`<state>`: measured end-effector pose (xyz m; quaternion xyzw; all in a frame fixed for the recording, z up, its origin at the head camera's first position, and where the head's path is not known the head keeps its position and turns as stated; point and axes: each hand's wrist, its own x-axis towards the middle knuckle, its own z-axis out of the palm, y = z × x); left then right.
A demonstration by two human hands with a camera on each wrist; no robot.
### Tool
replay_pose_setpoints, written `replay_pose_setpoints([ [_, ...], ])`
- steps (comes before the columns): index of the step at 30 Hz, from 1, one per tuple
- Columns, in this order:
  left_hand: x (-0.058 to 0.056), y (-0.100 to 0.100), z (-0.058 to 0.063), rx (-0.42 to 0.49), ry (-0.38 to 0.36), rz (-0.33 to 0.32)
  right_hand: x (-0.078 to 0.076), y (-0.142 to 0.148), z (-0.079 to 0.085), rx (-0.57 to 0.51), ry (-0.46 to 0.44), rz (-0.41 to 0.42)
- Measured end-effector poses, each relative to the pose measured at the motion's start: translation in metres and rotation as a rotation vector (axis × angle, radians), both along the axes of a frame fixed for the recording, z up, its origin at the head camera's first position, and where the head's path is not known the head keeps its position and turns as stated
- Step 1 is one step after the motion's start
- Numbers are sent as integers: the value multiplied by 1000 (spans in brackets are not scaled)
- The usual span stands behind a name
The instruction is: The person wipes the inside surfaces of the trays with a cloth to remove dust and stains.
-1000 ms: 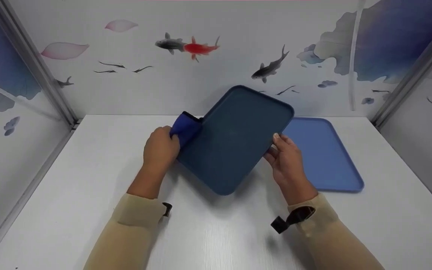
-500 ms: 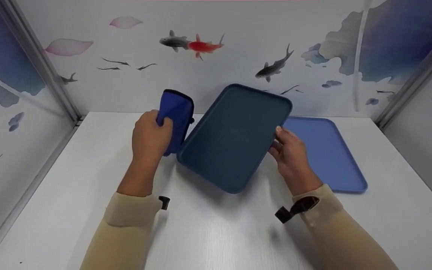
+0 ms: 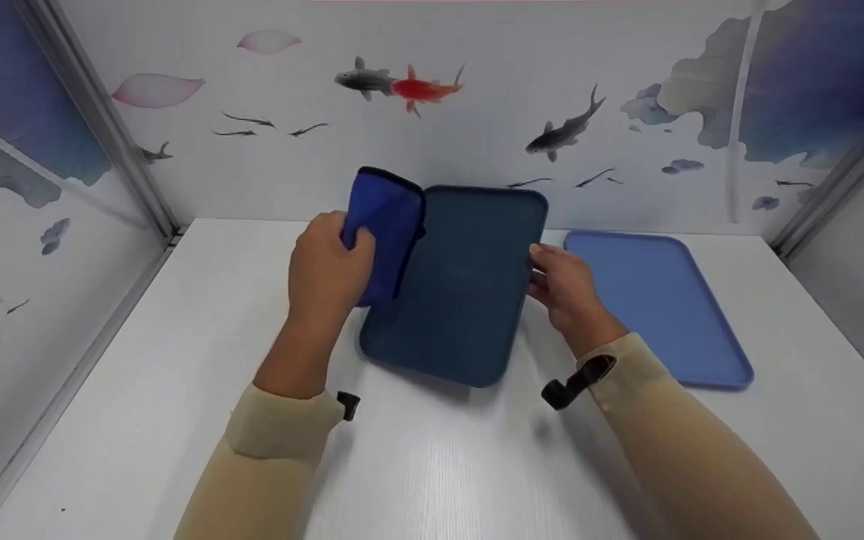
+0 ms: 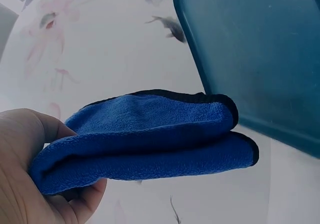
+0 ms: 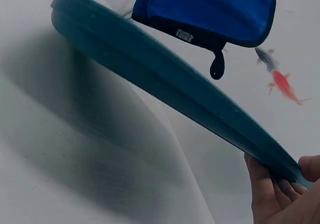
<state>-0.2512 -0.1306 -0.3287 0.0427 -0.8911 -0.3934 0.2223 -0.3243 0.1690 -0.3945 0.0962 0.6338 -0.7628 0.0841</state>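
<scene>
A folded blue cloth [image 3: 385, 217] with black edging is gripped by my left hand [image 3: 329, 266], thumb on the near side. In the left wrist view the cloth [image 4: 150, 146] shows its fuzzy folds, and a gap separates most of it from the tray. My right hand [image 3: 567, 289] pinches the right edge of a dark teal tray [image 3: 466, 292], which is held tilted above the table. The right wrist view shows the tray's side [image 5: 165, 78] with fingers beneath it and the thumb on top. There the cloth [image 5: 210, 8] hangs over the tray, a small black loop dangling from it.
A lighter blue tray [image 3: 657, 307] lies flat on the white table [image 3: 432, 472] at the right. Behind the table rises a white wall [image 3: 477, 45] painted with fish, and side panels with metal posts [image 3: 128, 142] flank it.
The cloth first lay against the tray's left edge, was lifted off to the left, and now overlaps the tray's upper left in the head view. The tray has turned more upright.
</scene>
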Motion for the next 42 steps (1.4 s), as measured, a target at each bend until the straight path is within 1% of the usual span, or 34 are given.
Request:
replay_pose_setpoints([
  [4,-2,4,-3,-17,15,-12,-14,-5,-4,71,-28,30],
  [8,-2,6,-5,-29,7,-24,-27,-7,-9,116,-70,62],
  [12,-1,7,-5,-29,-3,-35,-36,-7,-16,167,-116,76],
  [16,-2,8,-5,-37,17,-40,-43,-7,-22,211,-130,81],
  [19,-2,8,-6,-47,27,-42,-45,-8,-28,223,-142,90],
  [23,-1,9,-7,-54,22,-44,-46,-10,-34,242,-151,104],
  [25,-1,10,-8,-54,17,-47,-46,-11,-35,244,-144,105],
  [30,-2,11,-9,-60,3,-49,-48,-13,-36,259,-90,90],
  [34,-3,11,-10,-58,3,-51,-48,-12,-37,367,-53,83],
  [38,-1,12,-9,-58,-9,-55,-48,-9,-42,492,-34,98],
  [42,-1,12,-9,-71,-25,-54,-49,-7,-49,539,-36,108],
])
